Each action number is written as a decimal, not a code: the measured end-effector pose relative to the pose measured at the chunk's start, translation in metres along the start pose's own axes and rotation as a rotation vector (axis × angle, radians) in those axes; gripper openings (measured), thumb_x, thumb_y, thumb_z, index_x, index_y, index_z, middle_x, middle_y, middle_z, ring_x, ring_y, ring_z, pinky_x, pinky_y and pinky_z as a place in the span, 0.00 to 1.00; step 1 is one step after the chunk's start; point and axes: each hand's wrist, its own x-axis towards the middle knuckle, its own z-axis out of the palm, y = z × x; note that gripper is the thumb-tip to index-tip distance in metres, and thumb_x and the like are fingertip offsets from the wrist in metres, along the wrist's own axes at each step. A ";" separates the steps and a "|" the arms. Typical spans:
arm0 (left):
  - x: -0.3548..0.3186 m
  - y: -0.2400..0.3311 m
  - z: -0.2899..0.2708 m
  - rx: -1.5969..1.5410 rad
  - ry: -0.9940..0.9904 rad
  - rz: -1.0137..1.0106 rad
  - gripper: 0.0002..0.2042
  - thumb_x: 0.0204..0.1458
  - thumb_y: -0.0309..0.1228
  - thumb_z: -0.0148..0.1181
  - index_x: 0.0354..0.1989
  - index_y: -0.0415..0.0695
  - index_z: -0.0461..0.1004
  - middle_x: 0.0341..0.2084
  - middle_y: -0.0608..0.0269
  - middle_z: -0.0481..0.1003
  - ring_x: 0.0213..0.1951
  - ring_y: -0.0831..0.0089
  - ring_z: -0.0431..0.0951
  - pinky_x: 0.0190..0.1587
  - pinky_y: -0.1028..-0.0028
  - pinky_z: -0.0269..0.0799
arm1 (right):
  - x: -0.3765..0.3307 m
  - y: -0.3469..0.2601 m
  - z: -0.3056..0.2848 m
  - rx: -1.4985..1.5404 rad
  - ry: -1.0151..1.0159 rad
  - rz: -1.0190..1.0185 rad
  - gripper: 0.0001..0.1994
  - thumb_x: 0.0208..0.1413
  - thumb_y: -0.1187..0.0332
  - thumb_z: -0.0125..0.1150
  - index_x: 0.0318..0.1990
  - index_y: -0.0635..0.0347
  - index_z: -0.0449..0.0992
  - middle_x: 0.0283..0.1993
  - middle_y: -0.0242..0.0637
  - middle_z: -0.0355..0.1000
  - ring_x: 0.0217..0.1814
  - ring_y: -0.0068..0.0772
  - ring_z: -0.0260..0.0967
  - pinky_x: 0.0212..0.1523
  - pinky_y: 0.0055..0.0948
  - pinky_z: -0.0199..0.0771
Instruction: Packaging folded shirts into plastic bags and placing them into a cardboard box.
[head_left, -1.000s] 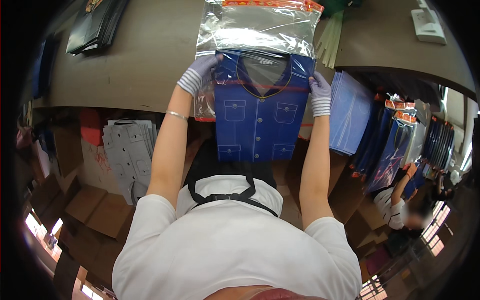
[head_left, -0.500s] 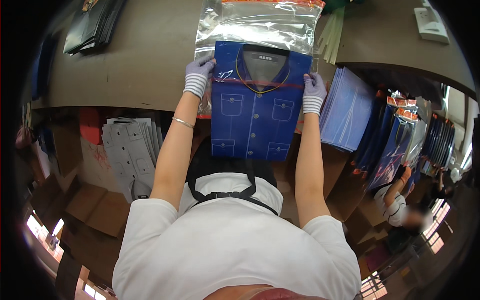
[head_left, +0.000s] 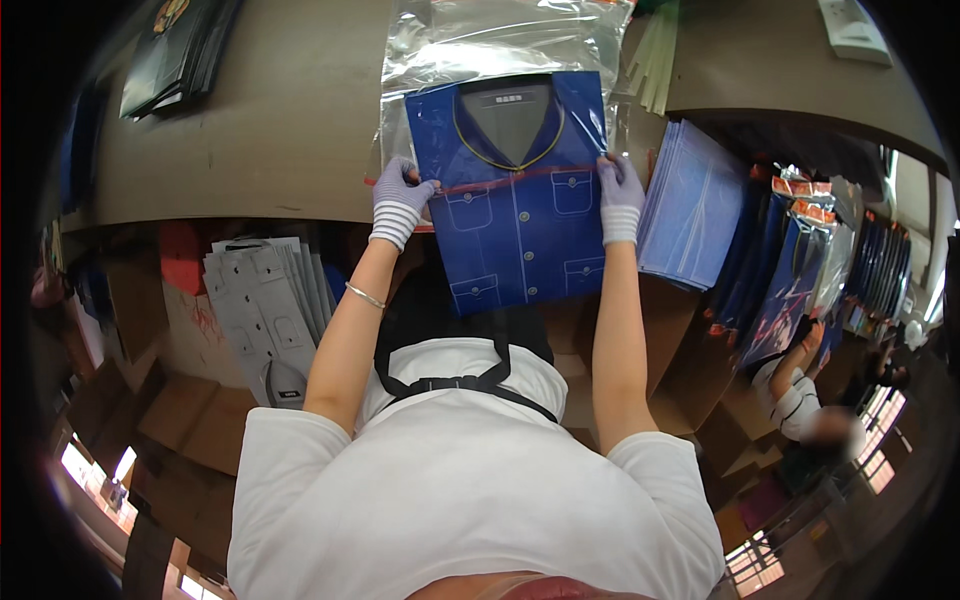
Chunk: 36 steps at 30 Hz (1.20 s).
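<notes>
A flat, stiff blue button-front shirt [head_left: 525, 235], with pale outlined pockets and a gold-trimmed collar, lies partly inside a clear plastic bag [head_left: 480, 45]. The bag's red-edged mouth crosses the shirt just below the collar, while the lower part sticks out towards my body. My left hand [head_left: 400, 193], in a pale purple glove with a striped cuff, pinches the bag's mouth at the shirt's left edge. At the opposite edge my right hand [head_left: 621, 186], gloved alike, grips the other side of the mouth. The shirt is tilted slightly.
Bag and shirt overlap the front edge of a brown table [head_left: 290, 150]. Light blue flat sheets [head_left: 695, 215] stand close by my right forearm, grey shirt-shaped pieces [head_left: 265, 300] below the table at left. Bagged blue pieces [head_left: 785, 250] hang at right near another person [head_left: 795, 385].
The bag's mouth has come down from across the collar to below it, covering more of the shirt. My left hand has moved nearer my body, and the shirt has tilted.
</notes>
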 end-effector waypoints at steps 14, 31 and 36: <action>-0.035 -0.031 -0.021 -0.363 0.045 -0.139 0.10 0.47 0.25 0.59 0.36 0.32 0.74 0.24 0.65 0.75 0.27 0.82 0.71 0.32 0.83 0.68 | -0.063 0.007 -0.031 0.128 -0.198 0.339 0.10 0.50 0.69 0.59 0.36 0.67 0.75 0.25 0.25 0.67 0.26 0.14 0.60 0.27 0.14 0.60; -0.156 0.093 -0.107 -0.059 -0.677 0.637 0.08 0.40 0.21 0.59 0.31 0.39 0.74 0.24 0.59 0.73 0.28 0.67 0.74 0.34 0.74 0.70 | -0.198 0.000 -0.031 1.014 -0.142 0.636 0.12 0.53 0.64 0.55 0.42 0.60 0.70 0.32 0.33 0.71 0.35 0.23 0.67 0.29 0.20 0.67; -0.167 0.126 -0.133 -0.210 -0.714 0.742 0.09 0.40 0.22 0.60 0.33 0.41 0.74 0.24 0.59 0.73 0.28 0.65 0.73 0.33 0.72 0.69 | -0.169 -0.235 -0.092 0.227 -0.062 -0.105 0.07 0.51 0.71 0.58 0.35 0.65 0.74 0.35 0.32 0.72 0.35 0.19 0.66 0.37 0.21 0.68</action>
